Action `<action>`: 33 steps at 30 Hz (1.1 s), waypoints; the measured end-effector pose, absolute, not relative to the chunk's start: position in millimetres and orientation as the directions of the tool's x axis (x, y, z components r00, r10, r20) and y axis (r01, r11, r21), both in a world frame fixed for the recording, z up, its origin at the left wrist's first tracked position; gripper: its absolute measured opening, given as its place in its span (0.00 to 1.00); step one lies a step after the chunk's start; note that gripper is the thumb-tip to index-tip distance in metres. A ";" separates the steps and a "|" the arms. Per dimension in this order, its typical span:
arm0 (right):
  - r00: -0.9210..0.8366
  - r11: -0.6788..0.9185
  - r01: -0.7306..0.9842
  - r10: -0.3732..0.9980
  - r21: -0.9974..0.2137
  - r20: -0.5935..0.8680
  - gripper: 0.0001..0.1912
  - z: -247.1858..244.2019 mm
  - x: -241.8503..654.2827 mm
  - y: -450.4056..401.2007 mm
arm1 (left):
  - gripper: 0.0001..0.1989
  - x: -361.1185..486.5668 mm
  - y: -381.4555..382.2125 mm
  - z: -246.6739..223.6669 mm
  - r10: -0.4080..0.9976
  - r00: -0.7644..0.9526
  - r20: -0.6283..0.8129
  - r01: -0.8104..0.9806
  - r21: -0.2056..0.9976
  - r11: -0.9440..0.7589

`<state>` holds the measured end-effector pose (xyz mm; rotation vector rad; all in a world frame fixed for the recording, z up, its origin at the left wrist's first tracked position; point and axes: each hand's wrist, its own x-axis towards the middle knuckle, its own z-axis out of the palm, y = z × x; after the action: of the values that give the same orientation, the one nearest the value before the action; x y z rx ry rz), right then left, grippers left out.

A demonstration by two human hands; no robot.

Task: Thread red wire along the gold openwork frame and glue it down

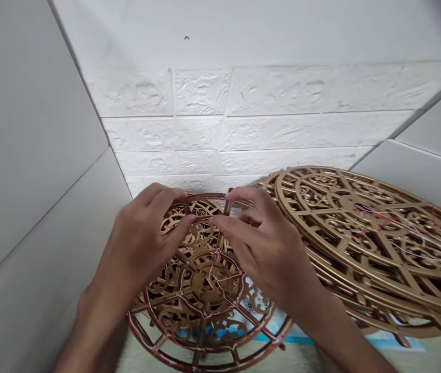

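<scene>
A round gold openwork frame (211, 282) lies in front of me, with scrollwork and spokes around a central disc. Thin red and white wire (226, 277) runs along its rings and some spokes. At the frame's far rim, my left hand (142, 241) has thumb and fingertips closed on the ring edges. My right hand (265, 243) pinches the same rim a little to the right, its other fingers curled underneath. A short stretch of rim shows between the two hands. Whether wire is between my fingertips is too small to tell.
On the right, a stack of similar larger gold round frames (344, 207) leans at a slant, with loose red and white wires (407, 223) on top. A white brick-patterned wall (200, 134) stands behind, with grey panels (37, 129) at the sides. Blue-and-white sheeting (298, 339) lies underneath.
</scene>
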<state>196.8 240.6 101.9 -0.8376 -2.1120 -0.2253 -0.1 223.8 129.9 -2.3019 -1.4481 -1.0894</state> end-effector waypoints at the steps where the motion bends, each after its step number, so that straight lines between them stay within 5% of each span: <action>1: -0.428 0.762 0.633 0.487 -0.132 0.761 0.13 101.6 196.9 240.2 | 0.09 0.1 223.3 130.4 0.680 0.254 0.687 0.848 0.180 -0.499; 33: -0.402 0.780 0.591 0.503 -0.203 0.765 0.10 105.9 197.4 235.4 | 0.06 12.0 215.8 131.3 0.668 0.215 0.713 0.894 0.132 -0.428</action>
<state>197.4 235.5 105.9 -0.8141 -2.0775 -0.1248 12.0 215.8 131.3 -2.1857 -1.4643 -1.0364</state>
